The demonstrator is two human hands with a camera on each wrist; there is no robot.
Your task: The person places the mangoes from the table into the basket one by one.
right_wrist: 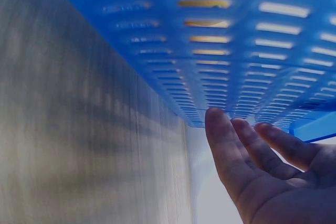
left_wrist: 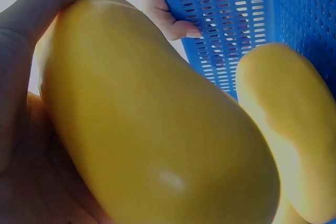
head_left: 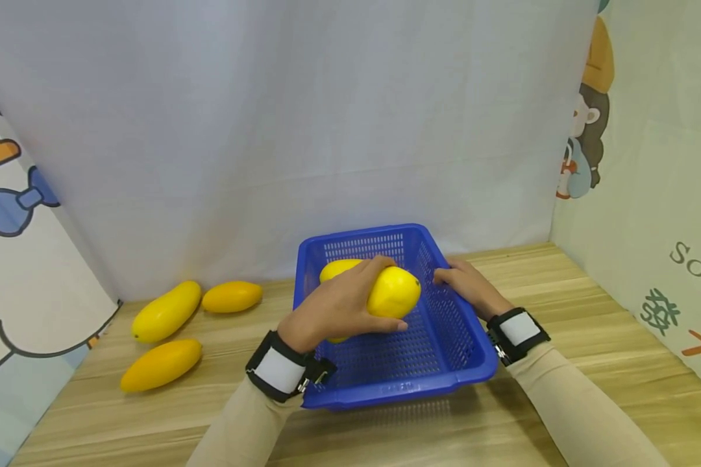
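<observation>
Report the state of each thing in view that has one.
Left hand: gripping held fruit
Held fruit: not released
Right hand: holding blue basket by its right wall
Blue basket: partly filled
Basketed fruit: inside, partly hidden, count unclear
Rear-left fruit: lying outside basket
Small fruit: lying outside basket
Front fruit: lying outside basket

Yellow fruit (head_left: 394, 293), blue basket (head_left: 397, 387)
Rows of slots pattern the basket. Left of it, three fruits (head_left: 167, 312) run from yellow to orange-yellow. Beneath it, a tan, wood-grained table (head_left: 561, 282); behind it, a pale grey curtain (head_left: 327, 130).
</observation>
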